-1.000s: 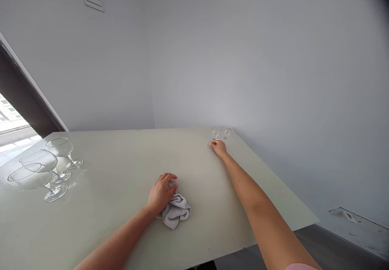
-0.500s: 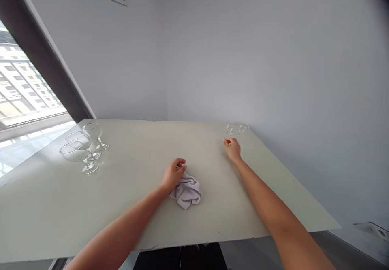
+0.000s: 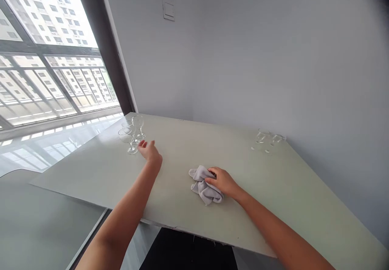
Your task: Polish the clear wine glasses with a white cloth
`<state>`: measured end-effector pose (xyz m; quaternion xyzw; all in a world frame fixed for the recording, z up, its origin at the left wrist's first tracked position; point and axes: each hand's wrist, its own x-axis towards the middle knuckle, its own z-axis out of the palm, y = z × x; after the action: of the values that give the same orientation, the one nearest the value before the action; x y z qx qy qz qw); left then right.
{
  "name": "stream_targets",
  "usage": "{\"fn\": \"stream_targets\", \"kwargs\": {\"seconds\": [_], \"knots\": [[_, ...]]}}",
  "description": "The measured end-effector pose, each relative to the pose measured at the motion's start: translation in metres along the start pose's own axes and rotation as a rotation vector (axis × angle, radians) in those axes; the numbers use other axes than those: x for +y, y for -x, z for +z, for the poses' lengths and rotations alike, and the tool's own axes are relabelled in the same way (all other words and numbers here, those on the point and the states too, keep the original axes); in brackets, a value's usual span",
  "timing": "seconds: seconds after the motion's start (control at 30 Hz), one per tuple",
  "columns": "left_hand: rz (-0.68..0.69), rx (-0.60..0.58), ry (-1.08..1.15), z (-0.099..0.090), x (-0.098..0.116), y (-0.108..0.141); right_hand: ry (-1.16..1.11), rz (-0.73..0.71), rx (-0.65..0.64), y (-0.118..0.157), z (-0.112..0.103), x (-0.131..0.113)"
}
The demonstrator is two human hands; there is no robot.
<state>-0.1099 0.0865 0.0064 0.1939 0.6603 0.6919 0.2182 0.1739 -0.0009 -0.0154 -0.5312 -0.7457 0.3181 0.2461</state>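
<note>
the person's left hand reaches out over the desk with its grip released, fingers spread, just beside three stemmed wine glasses standing upright in a tight cluster. the right hand lies on a crumpled grey cloth, grip clenched on it, near the desk's front edge. two small glasses stand upright at the far right corner, well apart from both hands. a large window runs along the left, beside a pale wall with a switch plate.
</note>
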Motion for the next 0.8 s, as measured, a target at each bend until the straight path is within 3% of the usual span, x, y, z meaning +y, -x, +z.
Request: {"fn": "stream_targets", "kwargs": {"seconds": [0.1, 0.17, 0.3, 0.43, 0.57, 0.67, 0.73, 0.8], "knots": [[0.021, 0.179, -0.046, -0.026, -0.006, -0.042, -0.173, 0.056, 0.015, -0.002, -0.002, 0.003], [0.015, 0.209, -0.077, -0.037, -0.012, -0.063, -0.338, 0.117, 0.009, -0.001, -0.003, 0.003], [0.023, 0.144, -0.109, -0.043, -0.023, -0.088, -0.729, 0.203, 0.014, 0.002, -0.007, 0.001], [0.065, 0.073, -0.147, -0.043, -0.024, -0.097, -1.034, 0.253, 0.024, 0.006, -0.012, 0.001], [0.094, -0.014, -0.167, -0.044, -0.024, -0.091, -1.142, 0.284, 0.096, 0.007, -0.018, 0.002], [0.119, -0.152, -0.15, -0.041, -0.026, -0.067, -1.191, 0.306, 0.138, 0.006, -0.022, 0.002], [0.155, -0.344, -0.163, -0.036, -0.025, -0.04, -1.229, 0.305, 0.18, 0.005, -0.024, 0.003], [0.245, -0.631, -0.263, -0.028, -0.021, -0.008, -1.249, 0.284, 0.238, 0.005, -0.026, 0.005]]}}
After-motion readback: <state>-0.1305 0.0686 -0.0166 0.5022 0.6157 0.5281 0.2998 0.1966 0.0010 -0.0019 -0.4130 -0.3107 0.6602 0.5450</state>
